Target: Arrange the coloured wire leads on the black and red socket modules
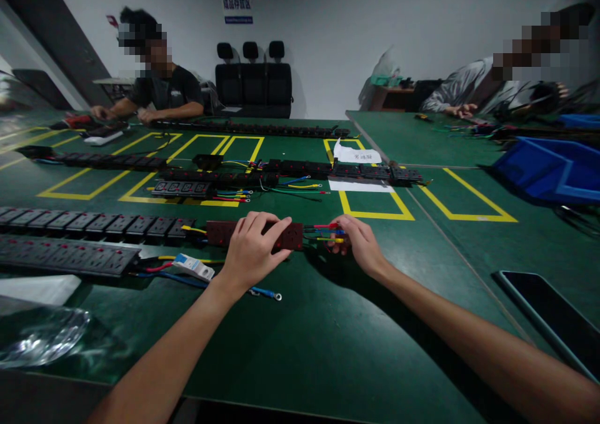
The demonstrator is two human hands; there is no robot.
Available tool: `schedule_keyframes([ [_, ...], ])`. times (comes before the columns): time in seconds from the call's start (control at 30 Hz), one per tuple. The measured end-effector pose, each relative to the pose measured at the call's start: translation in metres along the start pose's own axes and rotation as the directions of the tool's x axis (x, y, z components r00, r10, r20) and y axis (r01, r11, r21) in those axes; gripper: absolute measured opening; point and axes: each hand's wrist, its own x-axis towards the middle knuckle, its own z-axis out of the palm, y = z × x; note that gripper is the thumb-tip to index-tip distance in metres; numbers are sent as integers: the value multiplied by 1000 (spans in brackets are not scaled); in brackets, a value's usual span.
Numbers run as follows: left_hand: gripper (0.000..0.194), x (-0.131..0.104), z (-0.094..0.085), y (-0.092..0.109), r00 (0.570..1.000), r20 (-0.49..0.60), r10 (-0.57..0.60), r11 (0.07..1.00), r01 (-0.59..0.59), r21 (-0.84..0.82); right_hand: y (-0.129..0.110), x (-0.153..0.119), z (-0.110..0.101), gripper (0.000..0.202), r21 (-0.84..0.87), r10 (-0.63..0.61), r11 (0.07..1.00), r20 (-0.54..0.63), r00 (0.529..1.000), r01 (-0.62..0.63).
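My left hand (253,252) is closed over a reddish-brown socket block (294,236), palm down, fingers across its top and thumb stretched toward its right end. The block lies lengthwise, in from the near edge of the green table (375,349); I can't tell whether its underside touches the surface. My right hand (359,242) is just beside that end, its thumb and fingers pinched on the coloured wires (323,228) coming out of it, red, blue and yellow among them. At the block's left end, short yellow and blue leads sit between it and a row of black sockets (126,225) running to the table's left side. Nearer me, a second black strip (70,255) lies beside that row, with a small white breaker (194,266) by its wires and a blue lead ending in a ring terminal (267,293). Clear plastic (47,333) lies by the near left corner, a phone (548,311) near the right side, and a blue bin (539,167) farther back there. Beyond, a co-worker in a dark shirt (164,92) sits at the far edge, toward the left corner.
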Motion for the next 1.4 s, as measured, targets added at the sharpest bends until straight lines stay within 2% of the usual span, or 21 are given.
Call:
schedule_keyframes([
  [0.27, 56, 0, -2, 1, 1000, -13, 3, 999, -4, -54, 2, 0, 1, 39, 63, 17, 998, 25, 1000, -19],
  [0.53, 55, 0, 2, -3, 999, -36, 23, 977, -30, -213, -1, -2, 1, 39, 116, -12, 993, 12, 1000, 10],
  [0.67, 55, 0, 0, -3, 999, -24, 33, 984, -37, -172, -3, -3, 1, 41, 119, -20, 993, 13, 1000, 18],
  [0.83, 56, 0, -2, -2, 999, 35, 40, 996, -37, -79, -2, -3, 0, 36, 69, -47, 996, -57, 997, 51],
  [1.1, 57, 2, -3, 2, 989, 147, 27, 999, -20, -49, 6, 4, -2, 32, -34, -42, 999, -260, 965, 34],
  [1.27, 55, 1, -1, 4, 971, 233, 47, 997, -32, -65, 14, 8, -3, 32, 39, 11, 999, -269, 963, -1],
  [1.4, 54, 1, 1, 4, 969, 245, 39, 997, -23, -68, 15, 8, -5, 33, -15, -16, 1000, -258, 966, 12],
])
